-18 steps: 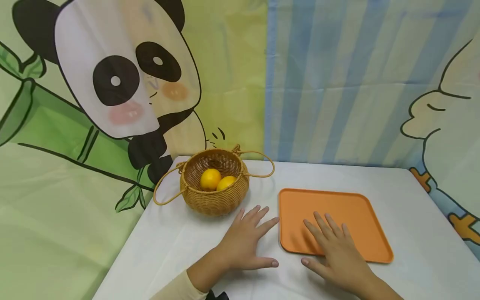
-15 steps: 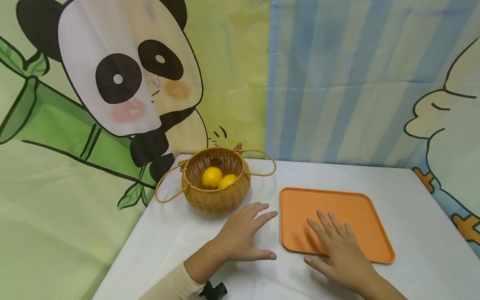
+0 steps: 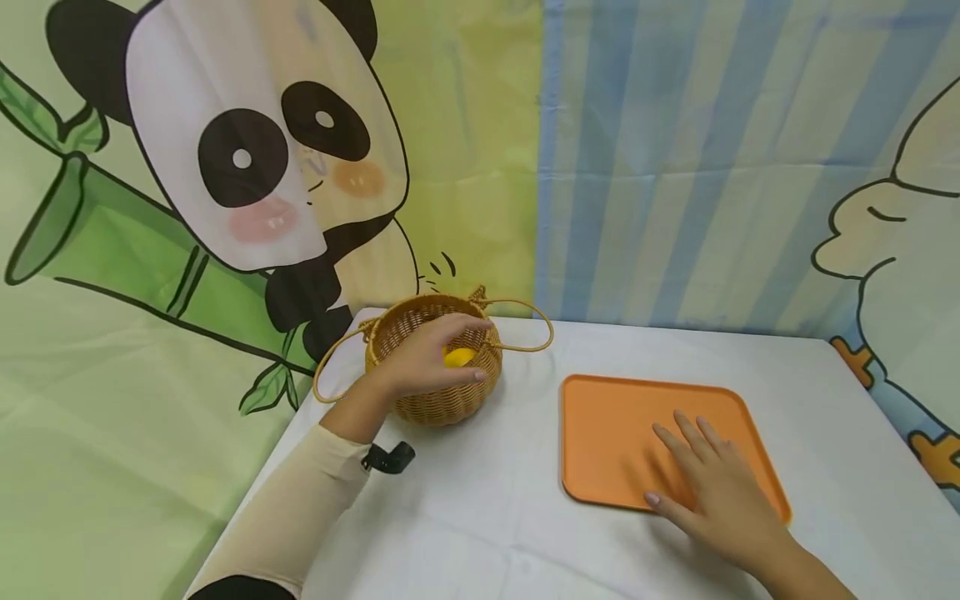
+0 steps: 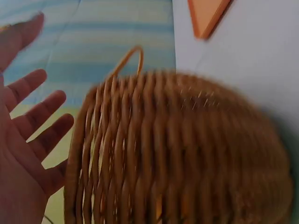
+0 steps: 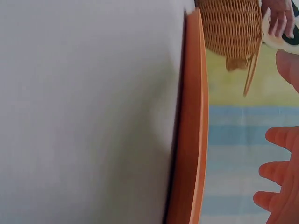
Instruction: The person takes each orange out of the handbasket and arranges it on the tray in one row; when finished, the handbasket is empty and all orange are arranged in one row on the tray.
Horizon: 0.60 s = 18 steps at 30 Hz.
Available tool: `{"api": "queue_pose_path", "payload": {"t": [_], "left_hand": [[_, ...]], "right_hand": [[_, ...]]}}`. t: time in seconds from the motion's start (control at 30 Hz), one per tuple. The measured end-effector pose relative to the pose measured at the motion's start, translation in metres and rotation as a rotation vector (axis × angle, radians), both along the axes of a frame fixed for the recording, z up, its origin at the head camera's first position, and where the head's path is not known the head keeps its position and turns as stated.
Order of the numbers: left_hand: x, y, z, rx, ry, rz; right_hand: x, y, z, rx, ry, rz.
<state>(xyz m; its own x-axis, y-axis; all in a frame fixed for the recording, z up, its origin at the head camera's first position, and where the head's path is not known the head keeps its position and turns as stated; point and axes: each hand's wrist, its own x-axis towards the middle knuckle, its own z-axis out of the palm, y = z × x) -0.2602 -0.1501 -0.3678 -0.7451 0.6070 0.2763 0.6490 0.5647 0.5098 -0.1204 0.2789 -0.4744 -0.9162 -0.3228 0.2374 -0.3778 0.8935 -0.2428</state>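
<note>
The basket (image 3: 435, 367) stands near the far left corner of the table (image 3: 487, 517), with thin looped handles at both sides. One yellow fruit (image 3: 459, 357) is visible inside it, largely covered by the left hand (image 3: 431, 360); whether more fruit lies beneath cannot be told. The left hand is over the basket mouth, fingers reaching across the rim and thumb along the outer front wall. In the left wrist view the fingers (image 4: 44, 109) are spread and straight beside the woven wall (image 4: 187, 149), gripping nothing.

The orange tray (image 3: 637, 417) lies flat on the table to the right of the basket, well apart from it, and holds no objects. The right hand (image 3: 723, 492) rests palm down on the near right part of the tray, fingers extended and slightly apart, holding nothing. A cartoon backdrop (image 3: 247, 167) hangs behind the table.
</note>
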Motion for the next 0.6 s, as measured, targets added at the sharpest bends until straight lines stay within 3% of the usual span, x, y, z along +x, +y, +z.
{"api": "queue_pose_path", "payload": {"t": [0.17, 0.27, 0.43, 0.53, 0.6], "left_hand": [[-0.04, -0.015, 0.003, -0.041, -0.137, 0.064], [-0.056, -0.018, 0.001, -0.156, -0.282, 0.084], [-0.068, -0.018, -0.007, -0.401, -0.51, 0.095], [-0.072, -0.015, -0.012, -0.492, -0.553, 0.069], [-0.074, -0.013, -0.016, -0.549, -0.533, 0.064]], "right_hand": [[-0.01, 0.034, 0.0, -0.019, -0.001, -0.065], [-0.016, 0.055, -0.003, -0.019, -0.016, -0.103], [-0.023, 0.084, -0.013, 0.011, -0.069, -0.126], [-0.025, 0.099, -0.021, 0.024, -0.141, -0.122], [-0.026, 0.108, -0.026, 0.011, -0.196, -0.114]]}}
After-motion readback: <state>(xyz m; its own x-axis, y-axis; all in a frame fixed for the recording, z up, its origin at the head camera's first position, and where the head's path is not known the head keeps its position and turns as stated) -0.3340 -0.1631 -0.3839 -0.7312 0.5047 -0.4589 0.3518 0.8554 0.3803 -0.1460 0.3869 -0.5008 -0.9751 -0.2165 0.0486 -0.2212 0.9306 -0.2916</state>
